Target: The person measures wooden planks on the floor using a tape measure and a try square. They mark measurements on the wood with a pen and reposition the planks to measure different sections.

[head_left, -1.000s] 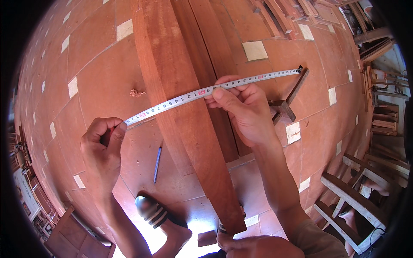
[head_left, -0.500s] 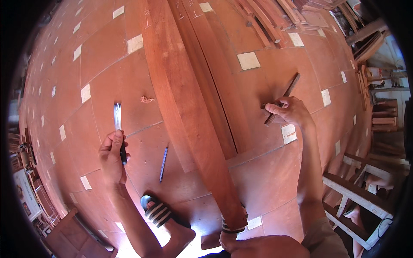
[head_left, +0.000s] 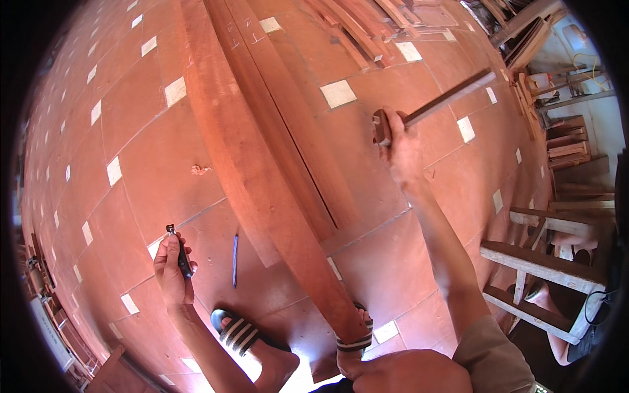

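My left hand (head_left: 173,265) is closed around a black-handled tool (head_left: 184,261) with a small metal end showing above the fingers. It is held over the floor, left of a blue pen (head_left: 235,261). My right hand (head_left: 401,141) grips a try square (head_left: 452,97), a dark brown block with a long straight blade pointing to the far right. Between my hands a long reddish wooden beam (head_left: 255,170) runs from the far side down to my right foot. Flat boards (head_left: 295,150) lie beside it, with white pencil marks near their far end.
Wood shavings (head_left: 200,169) lie on the tiled floor (head_left: 151,209) left of the beam. Several wooden strips (head_left: 347,29) are stacked at the far right. A wooden stool frame (head_left: 544,265) stands at the right, with another person's leg (head_left: 547,314) beside it. My sandalled left foot (head_left: 239,334) is near.
My right hand has lifted and turned the try square, so its block now shows. The tool in my left hand has tilted, its shiny blade now foreshortened. The view has shifted right.
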